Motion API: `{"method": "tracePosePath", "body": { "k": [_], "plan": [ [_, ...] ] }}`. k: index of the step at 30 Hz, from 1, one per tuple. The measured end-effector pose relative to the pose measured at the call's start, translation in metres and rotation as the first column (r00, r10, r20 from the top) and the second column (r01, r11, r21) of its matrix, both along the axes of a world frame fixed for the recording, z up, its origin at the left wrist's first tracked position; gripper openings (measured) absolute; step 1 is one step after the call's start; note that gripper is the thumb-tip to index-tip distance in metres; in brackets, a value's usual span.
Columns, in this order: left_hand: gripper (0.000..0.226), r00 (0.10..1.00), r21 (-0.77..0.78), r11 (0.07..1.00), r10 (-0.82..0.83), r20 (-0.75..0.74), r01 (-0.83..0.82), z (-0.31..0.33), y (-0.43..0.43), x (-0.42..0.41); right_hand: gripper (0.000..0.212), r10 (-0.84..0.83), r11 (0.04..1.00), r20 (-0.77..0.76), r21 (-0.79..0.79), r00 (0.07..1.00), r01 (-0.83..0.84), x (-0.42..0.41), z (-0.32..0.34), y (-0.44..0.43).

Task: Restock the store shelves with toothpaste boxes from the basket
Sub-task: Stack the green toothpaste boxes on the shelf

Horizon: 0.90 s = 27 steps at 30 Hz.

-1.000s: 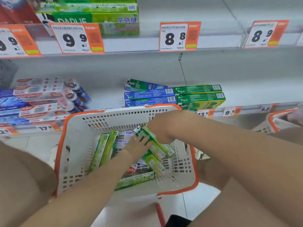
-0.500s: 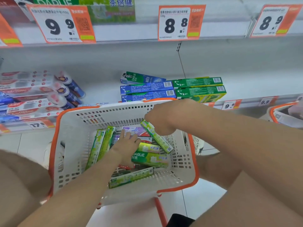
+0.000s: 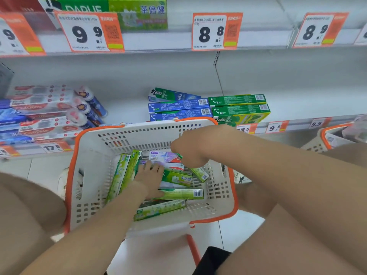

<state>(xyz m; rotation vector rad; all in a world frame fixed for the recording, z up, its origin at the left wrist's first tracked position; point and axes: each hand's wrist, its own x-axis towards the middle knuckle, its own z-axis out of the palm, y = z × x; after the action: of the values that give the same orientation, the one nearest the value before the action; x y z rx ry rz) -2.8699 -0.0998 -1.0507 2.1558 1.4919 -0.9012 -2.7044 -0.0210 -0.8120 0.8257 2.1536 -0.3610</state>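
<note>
Pick-up step. The right hand (image 3: pixel 190 149) curls its grip round a slim green toothpaste box (image 3: pixel 200 173), held tilted over the pile in the white perforated plastic basket with orange rim (image 3: pixel 139 133). The left hand (image 3: pixel 149 176) lies flat, fingers straight, on loose green boxes (image 3: pixel 178 193). The next move probably calls for lifting the box clear of the rim and carrying it to the white shelf (image 3: pixel 297 110), beside the stacked green cartons (image 3: pixel 238 108).

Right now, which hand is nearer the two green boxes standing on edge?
Left. The left hand rests beside the two green boxes; the right hand is across the basket, gripping a slanted box.
</note>
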Motion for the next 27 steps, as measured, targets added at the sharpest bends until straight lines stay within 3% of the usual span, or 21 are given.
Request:
{"method": "tracePosePath", "body": {
  "k": [3,6,10,12,18,21,23,27],
  "plan": [
    [0.109,0.999,0.040,0.999,-0.032,0.041,0.030,0.001,0.001,-0.003,0.031,-0.001,1.000,0.006,0.002,1.000,0.001,-0.001,-0.007,-0.005],
    [0.092,0.972,0.161,0.977,-0.167,0.168,0.140,0.001,-0.003,-0.002,0.030,-0.010,1.000,0.029,0.009,1.000,0.010,-0.001,-0.012,-0.002],
    [0.062,0.966,-0.074,0.991,-0.093,0.240,0.113,-0.005,-0.009,0.008,0.037,-0.008,1.000,0.059,0.015,0.998,0.008,-0.002,-0.013,0.003],
    [0.046,0.970,-0.091,0.993,-0.045,0.241,0.069,-0.002,-0.012,0.013,0.039,0.003,1.000,0.065,0.024,0.998,-0.004,-0.003,-0.012,0.005],
    [0.051,0.960,0.073,0.992,-0.115,0.254,0.100,0.047,0.004,0.016,0.044,-0.003,1.000,0.025,0.017,1.000,0.003,-0.005,-0.002,0.009],
    [0.047,0.927,0.079,0.996,0.005,0.375,-0.037,0.099,0.027,0.013,0.043,0.022,0.999,0.042,0.030,0.999,-0.023,-0.006,0.010,0.013],
    [0.035,0.839,0.000,0.973,0.199,0.506,-0.231,0.139,0.044,0.005,0.040,0.005,0.999,0.030,0.053,1.000,-0.007,-0.003,0.020,0.019],
    [0.025,0.513,-0.173,0.852,0.446,0.733,-0.494,0.227,0.058,-0.012,0.063,-0.094,0.990,-0.050,0.096,0.994,0.099,0.012,0.043,0.030]
  ]
}}
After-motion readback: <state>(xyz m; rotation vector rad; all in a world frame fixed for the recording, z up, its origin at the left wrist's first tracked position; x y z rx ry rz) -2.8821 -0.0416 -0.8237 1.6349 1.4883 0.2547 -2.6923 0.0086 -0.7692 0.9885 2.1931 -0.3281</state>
